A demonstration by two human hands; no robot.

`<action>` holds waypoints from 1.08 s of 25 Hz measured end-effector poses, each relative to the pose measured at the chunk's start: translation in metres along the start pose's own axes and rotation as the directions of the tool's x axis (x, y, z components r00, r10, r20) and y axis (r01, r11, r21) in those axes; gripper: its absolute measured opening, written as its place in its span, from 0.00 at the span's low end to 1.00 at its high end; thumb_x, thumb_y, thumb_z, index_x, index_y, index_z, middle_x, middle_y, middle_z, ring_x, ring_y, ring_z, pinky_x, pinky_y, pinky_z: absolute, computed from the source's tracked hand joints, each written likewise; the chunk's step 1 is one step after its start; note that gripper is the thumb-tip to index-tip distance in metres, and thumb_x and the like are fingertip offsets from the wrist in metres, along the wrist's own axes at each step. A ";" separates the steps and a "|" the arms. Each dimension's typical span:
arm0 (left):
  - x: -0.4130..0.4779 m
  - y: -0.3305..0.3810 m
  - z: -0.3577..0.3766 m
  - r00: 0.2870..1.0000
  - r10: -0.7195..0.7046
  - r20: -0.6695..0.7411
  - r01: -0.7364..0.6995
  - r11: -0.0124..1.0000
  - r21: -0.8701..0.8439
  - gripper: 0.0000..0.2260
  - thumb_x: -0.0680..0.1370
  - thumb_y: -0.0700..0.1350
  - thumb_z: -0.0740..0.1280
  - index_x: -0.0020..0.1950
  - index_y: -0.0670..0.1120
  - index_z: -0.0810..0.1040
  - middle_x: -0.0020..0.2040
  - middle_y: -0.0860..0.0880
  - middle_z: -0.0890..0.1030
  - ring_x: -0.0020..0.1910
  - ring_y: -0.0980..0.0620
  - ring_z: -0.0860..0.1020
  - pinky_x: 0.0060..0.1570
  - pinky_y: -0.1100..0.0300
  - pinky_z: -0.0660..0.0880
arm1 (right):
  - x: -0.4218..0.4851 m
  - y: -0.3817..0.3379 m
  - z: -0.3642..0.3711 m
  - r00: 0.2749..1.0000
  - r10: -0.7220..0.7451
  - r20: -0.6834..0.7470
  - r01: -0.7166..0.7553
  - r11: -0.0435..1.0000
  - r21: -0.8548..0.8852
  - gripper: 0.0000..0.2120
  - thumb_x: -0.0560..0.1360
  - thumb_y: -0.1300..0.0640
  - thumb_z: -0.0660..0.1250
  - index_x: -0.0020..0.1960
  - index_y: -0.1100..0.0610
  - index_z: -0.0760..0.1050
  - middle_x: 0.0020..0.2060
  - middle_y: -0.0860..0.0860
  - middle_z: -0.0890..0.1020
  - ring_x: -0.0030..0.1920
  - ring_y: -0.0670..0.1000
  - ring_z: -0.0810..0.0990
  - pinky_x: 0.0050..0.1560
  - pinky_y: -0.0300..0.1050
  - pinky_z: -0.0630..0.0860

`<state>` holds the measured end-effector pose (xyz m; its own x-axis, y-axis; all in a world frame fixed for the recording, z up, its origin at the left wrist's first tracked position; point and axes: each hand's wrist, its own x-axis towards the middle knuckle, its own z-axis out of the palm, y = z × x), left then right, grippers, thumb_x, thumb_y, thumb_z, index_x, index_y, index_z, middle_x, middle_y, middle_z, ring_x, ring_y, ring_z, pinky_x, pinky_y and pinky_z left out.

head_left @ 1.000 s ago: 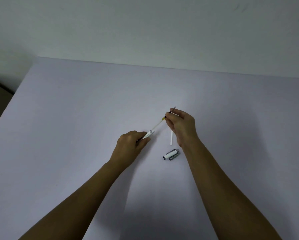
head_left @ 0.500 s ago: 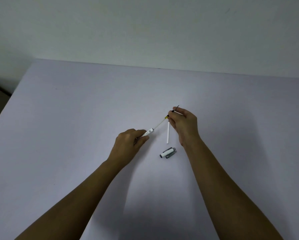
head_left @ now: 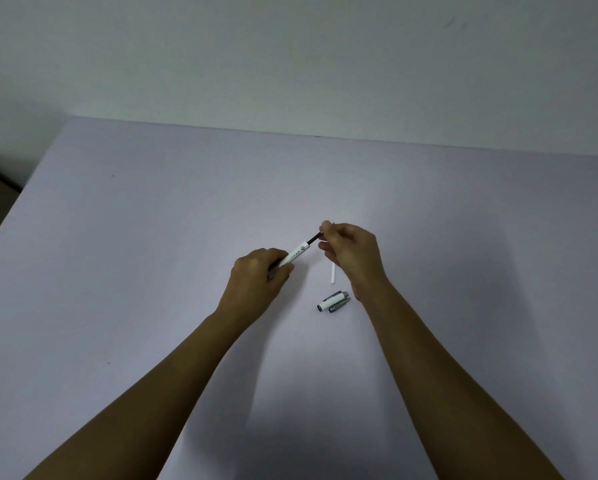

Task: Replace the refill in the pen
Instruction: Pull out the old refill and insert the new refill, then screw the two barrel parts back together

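Observation:
My left hand (head_left: 256, 278) grips a white pen barrel (head_left: 295, 254) that points up and to the right. A thin refill (head_left: 314, 239) sticks out of the barrel's open end; only a short dark stretch of it shows. My right hand (head_left: 353, 258) pinches the refill's far end between thumb and fingers. A second white refill (head_left: 332, 275) lies on the table under my right hand, partly hidden by it. The pen's cap (head_left: 333, 301), white with a grey clip, lies on the table just below that.
The pale lilac table (head_left: 152, 306) runs back to a plain wall (head_left: 290, 64). Its left edge (head_left: 20, 192) drops off to a dark floor.
The refill has slid much further into the barrel; the long pale stretch seen earlier is gone. My hands have come closer together. The camera view has shifted slightly.

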<state>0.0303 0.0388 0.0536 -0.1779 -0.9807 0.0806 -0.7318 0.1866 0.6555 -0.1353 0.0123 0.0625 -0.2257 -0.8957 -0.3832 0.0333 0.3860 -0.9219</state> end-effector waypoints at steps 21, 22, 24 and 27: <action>-0.009 0.007 0.002 1.000 0.030 -0.009 -0.030 1.000 0.005 0.05 0.76 0.42 0.65 0.42 0.42 0.78 0.30 0.45 0.74 0.30 0.47 0.70 0.32 0.57 0.65 | -0.034 0.113 -0.042 0.980 -0.107 -0.170 -0.012 0.814 -0.581 0.16 0.67 0.53 0.74 0.51 0.58 0.76 0.47 0.55 0.79 0.46 0.55 0.78 0.47 0.43 0.71; -0.009 0.007 0.003 1.000 0.026 -0.012 -0.026 1.000 0.000 0.05 0.76 0.42 0.65 0.42 0.42 0.78 0.30 0.44 0.74 0.31 0.47 0.70 0.32 0.56 0.66 | -0.033 0.113 -0.041 0.980 -0.108 -0.167 -0.010 0.811 -0.585 0.16 0.67 0.53 0.74 0.51 0.59 0.76 0.47 0.55 0.79 0.46 0.55 0.78 0.46 0.43 0.70; -0.010 0.005 0.004 1.000 0.020 -0.016 -0.020 1.000 0.000 0.05 0.76 0.43 0.65 0.42 0.43 0.77 0.30 0.45 0.73 0.30 0.47 0.70 0.32 0.57 0.65 | -0.032 0.113 -0.040 0.979 -0.118 -0.164 -0.003 0.802 -0.597 0.16 0.67 0.54 0.74 0.51 0.59 0.76 0.47 0.55 0.78 0.45 0.55 0.78 0.46 0.43 0.70; -0.011 0.003 0.006 1.000 0.017 -0.017 -0.017 1.000 0.008 0.05 0.76 0.43 0.65 0.43 0.43 0.78 0.30 0.45 0.74 0.31 0.48 0.70 0.32 0.58 0.65 | -0.031 0.113 -0.040 0.979 -0.132 -0.156 0.009 0.791 -0.612 0.15 0.68 0.55 0.74 0.50 0.59 0.76 0.46 0.55 0.78 0.45 0.56 0.78 0.45 0.44 0.71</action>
<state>0.0259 0.0507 0.0503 -0.1788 -0.9783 0.1049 -0.7342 0.2036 0.6476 -0.1632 0.0927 -0.0279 -0.3775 -0.8931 -0.2449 -0.5712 0.4327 -0.6975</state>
